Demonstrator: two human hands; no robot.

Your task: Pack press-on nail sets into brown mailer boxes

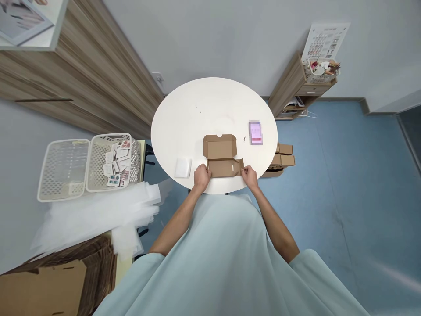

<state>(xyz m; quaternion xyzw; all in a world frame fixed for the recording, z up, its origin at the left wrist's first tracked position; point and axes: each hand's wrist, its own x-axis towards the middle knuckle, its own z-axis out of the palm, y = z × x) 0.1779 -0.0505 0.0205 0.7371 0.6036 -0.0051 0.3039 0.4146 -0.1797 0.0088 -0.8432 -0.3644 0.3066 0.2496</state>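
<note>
A brown cardboard box (221, 167), partly folded, lies on the white oval table (210, 101) close to its front edge. Its lid panel lies back, away from me, and the inside faces up. My left hand (201, 177) grips the box's left end with curled fingers. At the other end, my right hand (250, 177) pinches the side flap, which stands out to the right. Left of the box is a white square packet (183, 168). A blurred purple item (255, 132) lies on the table's right side.
Left of the table are an open white plastic basket (110, 162) of small packets, white sheets (105, 215) and stacked flat cardboard (49, 285). Folded boxes (283, 155) stand by the table's right edge. A wooden shelf (292, 87) is against the wall.
</note>
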